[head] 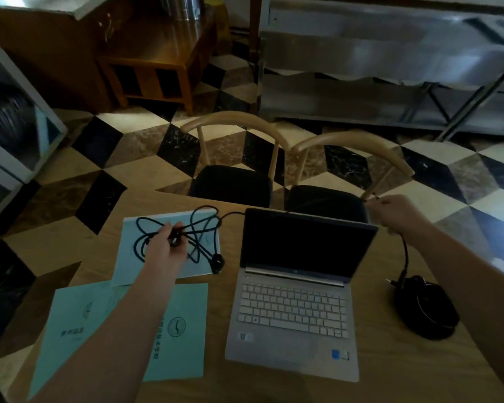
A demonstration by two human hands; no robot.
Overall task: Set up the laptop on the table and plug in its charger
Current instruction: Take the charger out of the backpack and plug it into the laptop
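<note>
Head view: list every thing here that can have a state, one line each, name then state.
laptop: lid open, screen dark, on the table.
charger cable: tangled in loops over a booklet, not coiled.
charger brick: lying on the table right of the laptop.
left hand: grips the tangled cable.
right hand: pinches a cable end, raised behind the laptop.
chairs: pushed up to the table, unoccupied.
</note>
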